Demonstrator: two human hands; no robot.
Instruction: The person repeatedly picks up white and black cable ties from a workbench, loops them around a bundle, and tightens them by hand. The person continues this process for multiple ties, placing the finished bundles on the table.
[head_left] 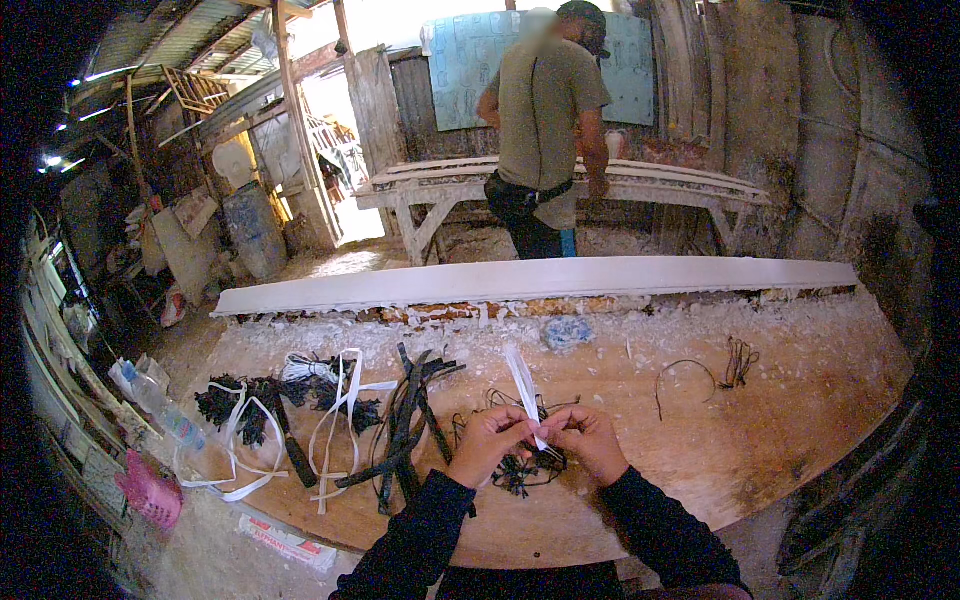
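Centrally, above a wooden desk (660, 490) and a tangle of black cords (515, 480), the left hand (490, 440) and right hand (590, 440) each have a fingertip grip closed on a white strip (522, 380), seemingly positioning it, the next move likely calling for steady finger pressure.

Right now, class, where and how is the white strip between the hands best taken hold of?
I'd grip the white strip by its far end, coming from the far side: the left hand and right hand pinch its nearer part, while the slim far length sticks out free.
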